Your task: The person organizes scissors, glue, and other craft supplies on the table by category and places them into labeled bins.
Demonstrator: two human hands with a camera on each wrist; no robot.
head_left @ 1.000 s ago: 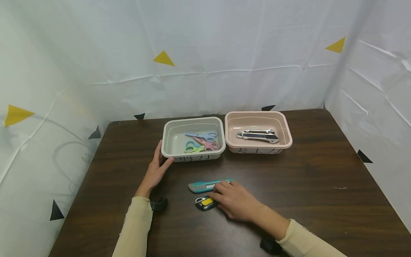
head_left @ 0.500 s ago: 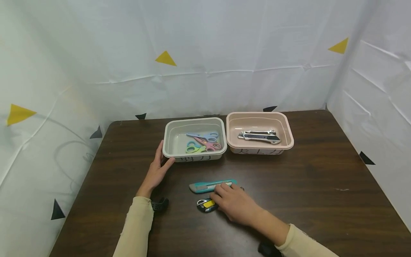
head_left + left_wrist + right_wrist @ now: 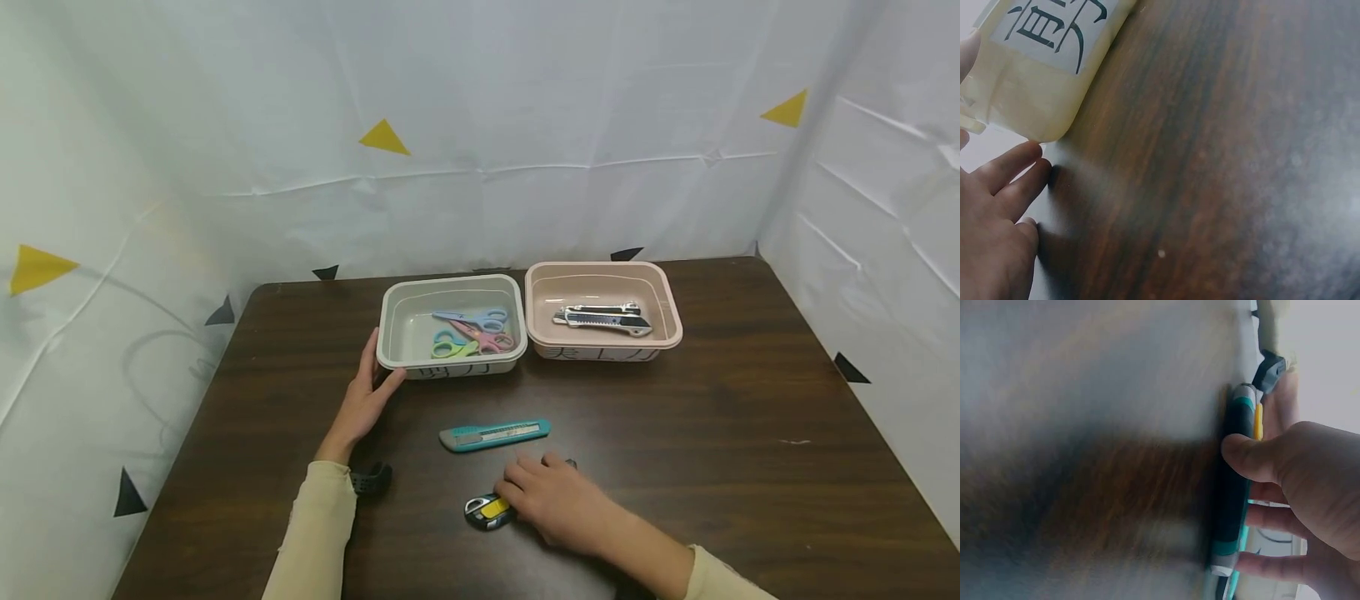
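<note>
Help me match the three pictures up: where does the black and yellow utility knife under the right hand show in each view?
Head: black and yellow utility knife low centre, its right part under the right hand.
Left wrist: not in view.
Right wrist: upright at centre right, pinched by thumb and fingers.
Shared landmark: the dark wooden table.

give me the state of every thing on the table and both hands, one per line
left hand: open, resting against the grey bin's corner
right hand: gripping the black and yellow knife
black and yellow knife: held on the table
teal knife: lying loose, untouched
grey bin: holds scissors
pink bin: holds a silver knife
</note>
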